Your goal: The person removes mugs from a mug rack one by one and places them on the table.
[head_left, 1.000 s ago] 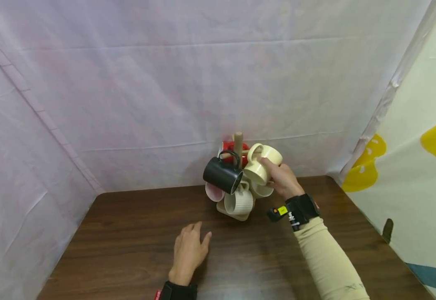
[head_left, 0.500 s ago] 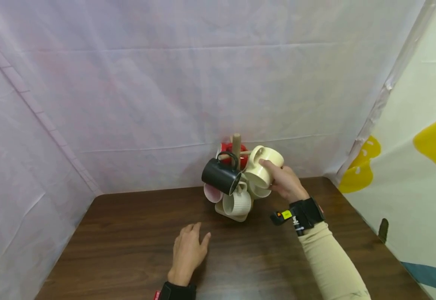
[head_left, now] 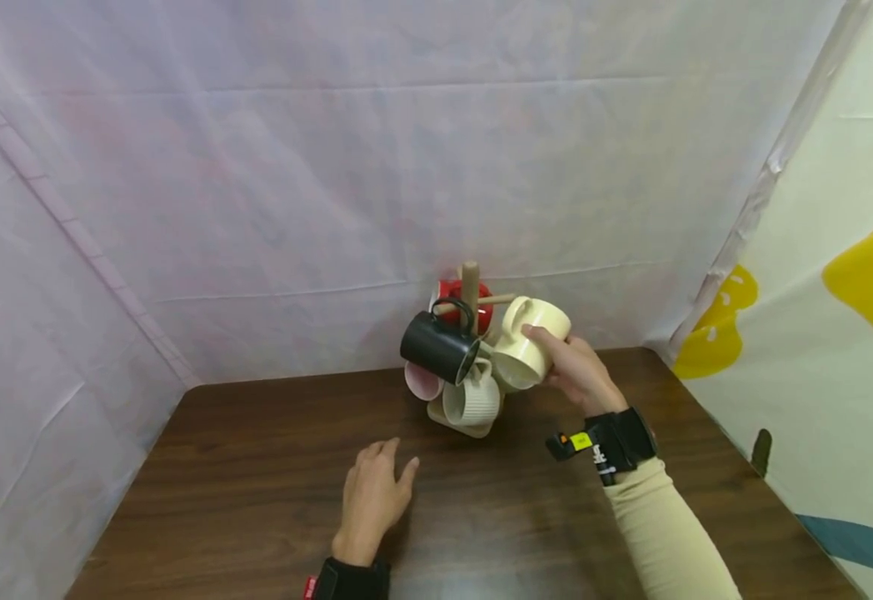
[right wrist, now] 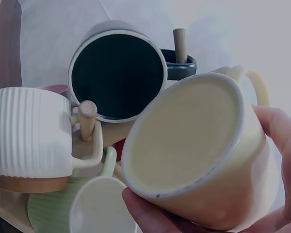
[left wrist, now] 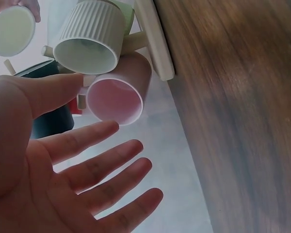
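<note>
My right hand (head_left: 585,379) grips a cream mug (head_left: 545,315) by its body, the thumb near the handle. The mug is tilted, just right of a wooden mug rack (head_left: 470,279); a bare peg (head_left: 498,299) shows left of its handle. On the rack hang a black mug (head_left: 434,344), a red mug (head_left: 486,317), a white ribbed mug (head_left: 484,406) and a pink mug (head_left: 423,382). The right wrist view also shows a pale green mug (right wrist: 56,206), low down. My left hand (head_left: 372,492) is over the table in front, fingers spread and holding nothing.
The rack stands near the back edge of a dark wooden table (head_left: 256,467). White sheeting (head_left: 294,208) rises behind it and at the left. At the right is a pale sheet with yellow shapes (head_left: 714,333).
The cream mug in my right hand has moved a little right and down, away from the rack's post, and its peg shows bare. My left hand stays nearly where it was.
</note>
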Demonstrator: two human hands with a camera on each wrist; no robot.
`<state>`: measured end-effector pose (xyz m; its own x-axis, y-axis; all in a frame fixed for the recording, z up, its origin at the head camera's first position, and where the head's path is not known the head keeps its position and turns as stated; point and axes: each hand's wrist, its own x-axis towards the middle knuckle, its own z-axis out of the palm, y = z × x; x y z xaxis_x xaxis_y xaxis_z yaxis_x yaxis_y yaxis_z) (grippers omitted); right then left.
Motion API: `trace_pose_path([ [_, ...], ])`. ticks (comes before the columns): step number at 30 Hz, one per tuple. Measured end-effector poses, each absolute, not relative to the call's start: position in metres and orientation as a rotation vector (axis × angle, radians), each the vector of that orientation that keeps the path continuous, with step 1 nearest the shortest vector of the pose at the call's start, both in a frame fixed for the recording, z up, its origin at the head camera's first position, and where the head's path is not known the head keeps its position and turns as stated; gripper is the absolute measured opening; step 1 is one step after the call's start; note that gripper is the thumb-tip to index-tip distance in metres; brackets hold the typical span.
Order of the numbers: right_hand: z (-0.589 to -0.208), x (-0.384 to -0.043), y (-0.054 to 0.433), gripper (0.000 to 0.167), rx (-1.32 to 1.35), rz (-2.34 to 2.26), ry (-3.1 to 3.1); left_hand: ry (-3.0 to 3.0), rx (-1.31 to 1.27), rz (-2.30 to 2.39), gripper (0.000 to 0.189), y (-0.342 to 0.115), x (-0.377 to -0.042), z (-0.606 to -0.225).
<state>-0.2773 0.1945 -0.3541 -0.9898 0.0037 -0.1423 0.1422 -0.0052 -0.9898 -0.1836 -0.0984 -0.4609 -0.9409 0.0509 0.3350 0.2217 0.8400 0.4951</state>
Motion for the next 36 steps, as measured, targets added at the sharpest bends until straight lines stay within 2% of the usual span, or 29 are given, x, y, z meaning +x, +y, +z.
trace_pose_path([
  [36,-0.405,-0.231,0.170,0.071,0.198,-2.065,2.223,-2.778,-0.200,-1.029,0.043,-0.108,-0.179,-0.458],
])
